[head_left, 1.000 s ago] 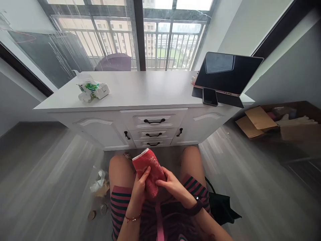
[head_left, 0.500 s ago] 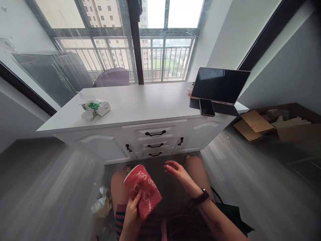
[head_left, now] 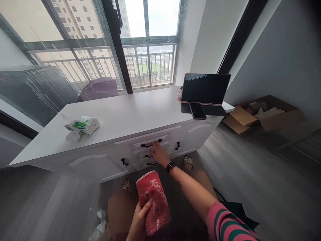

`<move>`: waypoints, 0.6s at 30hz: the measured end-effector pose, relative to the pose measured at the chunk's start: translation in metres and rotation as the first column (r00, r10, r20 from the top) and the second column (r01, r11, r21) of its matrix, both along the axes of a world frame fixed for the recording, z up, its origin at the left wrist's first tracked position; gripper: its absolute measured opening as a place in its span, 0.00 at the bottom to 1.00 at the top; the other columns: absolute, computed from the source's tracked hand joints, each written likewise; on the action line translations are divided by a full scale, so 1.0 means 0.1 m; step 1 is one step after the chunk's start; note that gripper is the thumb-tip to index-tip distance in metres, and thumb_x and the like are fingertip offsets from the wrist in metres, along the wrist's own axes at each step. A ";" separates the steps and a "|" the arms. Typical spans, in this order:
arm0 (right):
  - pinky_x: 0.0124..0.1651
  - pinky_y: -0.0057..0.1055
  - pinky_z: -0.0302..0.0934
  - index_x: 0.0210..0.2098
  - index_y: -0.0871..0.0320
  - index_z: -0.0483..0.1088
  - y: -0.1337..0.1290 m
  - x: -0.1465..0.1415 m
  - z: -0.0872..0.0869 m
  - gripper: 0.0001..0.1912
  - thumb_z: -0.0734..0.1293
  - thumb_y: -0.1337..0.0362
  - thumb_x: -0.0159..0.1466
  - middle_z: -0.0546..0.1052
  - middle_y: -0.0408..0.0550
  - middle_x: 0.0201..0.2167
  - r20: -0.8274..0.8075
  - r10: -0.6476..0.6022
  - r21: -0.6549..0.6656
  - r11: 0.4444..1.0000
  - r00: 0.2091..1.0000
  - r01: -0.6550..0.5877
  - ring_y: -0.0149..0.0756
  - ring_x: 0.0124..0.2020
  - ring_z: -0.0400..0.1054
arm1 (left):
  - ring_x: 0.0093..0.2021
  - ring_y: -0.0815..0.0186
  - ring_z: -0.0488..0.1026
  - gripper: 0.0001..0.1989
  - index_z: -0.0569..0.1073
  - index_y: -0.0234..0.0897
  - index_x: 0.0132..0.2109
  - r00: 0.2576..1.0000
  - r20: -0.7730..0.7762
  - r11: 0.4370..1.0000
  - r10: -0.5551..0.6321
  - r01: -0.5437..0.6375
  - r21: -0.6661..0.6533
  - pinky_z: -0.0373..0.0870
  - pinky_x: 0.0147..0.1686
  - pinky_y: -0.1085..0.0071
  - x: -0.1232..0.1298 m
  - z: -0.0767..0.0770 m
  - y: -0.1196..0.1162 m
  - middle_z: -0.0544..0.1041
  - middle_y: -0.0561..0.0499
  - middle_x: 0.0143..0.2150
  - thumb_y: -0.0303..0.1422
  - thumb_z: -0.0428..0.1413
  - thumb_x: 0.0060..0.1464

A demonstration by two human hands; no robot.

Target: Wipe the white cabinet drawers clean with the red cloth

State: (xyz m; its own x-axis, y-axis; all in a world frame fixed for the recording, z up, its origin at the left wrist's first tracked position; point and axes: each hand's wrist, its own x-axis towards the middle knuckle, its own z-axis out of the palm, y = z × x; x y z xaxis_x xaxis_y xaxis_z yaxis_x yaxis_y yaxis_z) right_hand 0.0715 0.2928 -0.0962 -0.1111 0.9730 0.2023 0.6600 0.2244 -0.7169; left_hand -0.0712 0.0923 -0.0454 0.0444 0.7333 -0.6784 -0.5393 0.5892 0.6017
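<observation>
A folded red cloth point(head_left: 155, 204) with white patterning and a pale edge is gripped in my left hand point(head_left: 140, 217), thumb lying on its front, above my lap. My right hand point(head_left: 159, 154), with a dark watch point(head_left: 171, 165) on the wrist, reaches forward to the white cabinet point(head_left: 92, 164). Its fingers are hooked at the black handle point(head_left: 145, 145) of the top drawer, which is closed. Some fingertips are hidden behind the handle and hand. Below it are more drawer handles point(head_left: 152, 163), partly covered by my hand.
On the cabinet top, a tissue pack point(head_left: 84, 126) lies at left; a tablet point(head_left: 206, 88) stands at right with a phone point(head_left: 198, 111) before it. An open cardboard box point(head_left: 278, 117) sits on the floor at right. Crumpled wrapping point(head_left: 100, 222) lies at lower left.
My right hand has moved from above my lap forward to the top drawer handle. The red cloth stays in my left hand, slightly turned. The view has shifted.
</observation>
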 end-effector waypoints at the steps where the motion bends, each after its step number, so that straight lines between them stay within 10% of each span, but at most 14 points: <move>1: 0.39 0.33 0.61 0.53 0.57 0.63 -0.04 0.00 0.00 0.17 0.60 0.60 0.66 0.65 0.54 0.53 0.014 -0.008 0.003 1.000 1.000 0.007 0.34 0.35 0.67 | 0.43 0.51 0.78 0.23 0.78 0.35 0.43 1.000 0.021 1.000 -0.014 0.014 -0.001 0.72 0.47 0.61 0.02 0.01 0.01 0.82 0.45 0.37 0.34 0.68 0.35; 18: 0.46 0.34 0.59 0.45 0.57 0.69 -0.96 0.08 0.04 0.10 0.59 0.62 0.67 0.69 0.51 0.49 -0.113 -0.031 -0.043 0.999 0.993 0.027 0.39 0.45 0.66 | 0.30 0.60 0.77 0.17 0.77 0.34 0.36 0.988 0.111 0.992 -0.107 0.100 0.071 0.73 0.34 0.67 0.33 -0.01 -0.73 0.81 0.47 0.31 0.29 0.68 0.33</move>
